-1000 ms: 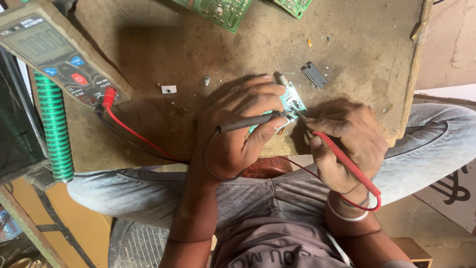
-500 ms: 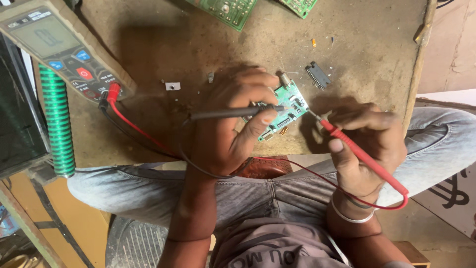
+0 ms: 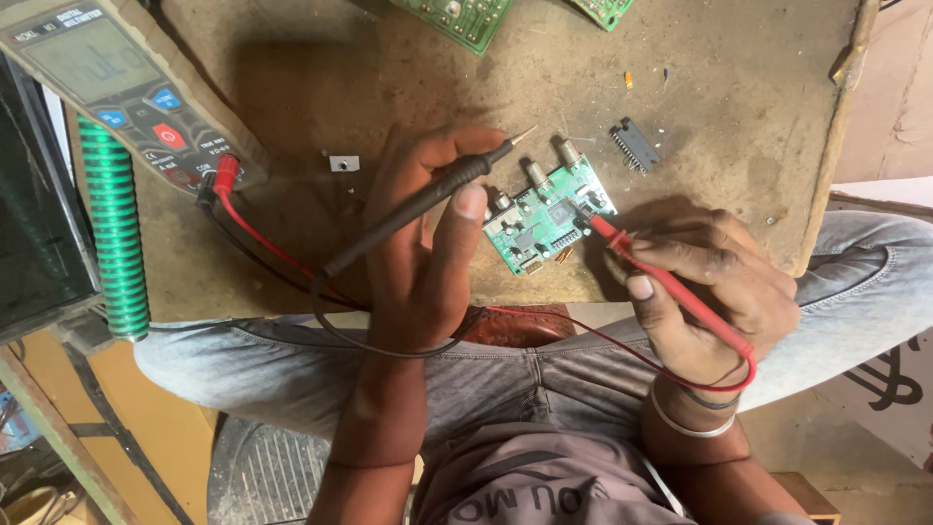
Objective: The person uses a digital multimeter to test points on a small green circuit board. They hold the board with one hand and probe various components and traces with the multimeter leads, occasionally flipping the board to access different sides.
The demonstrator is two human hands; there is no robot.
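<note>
Head view, looking down at the desk [image 3: 700, 87] across my lap. My left hand [image 3: 428, 243] is closed around the black probe [image 3: 428, 199], thumb and fingers pinching its shaft; the probe's long axis runs from lower left to upper right, and its metal tip points up and away, clear of the board. The small green circuit board [image 3: 549, 216] lies flat near the desk's front edge, just to the right of my left hand and between my two hands, its long side tilted up toward the right. My right hand [image 3: 709, 282] is closed on the red probe [image 3: 671, 287], held like a pen; this probe slants from lower right to upper left, and its tip rests at the board's right edge. Whether it touches a contact there I cannot tell. The right hand's probe is thus the nearer to the board; the black tip stands above and left of the board's upper edge, apart from it. Red and black leads [image 3: 282, 258] run left to the multimeter [image 3: 117, 87] at the desk's far left corner. A loose black chip [image 3: 635, 146] lies beyond the board; a green coiled hose [image 3: 115, 228] hangs at the left.
</note>
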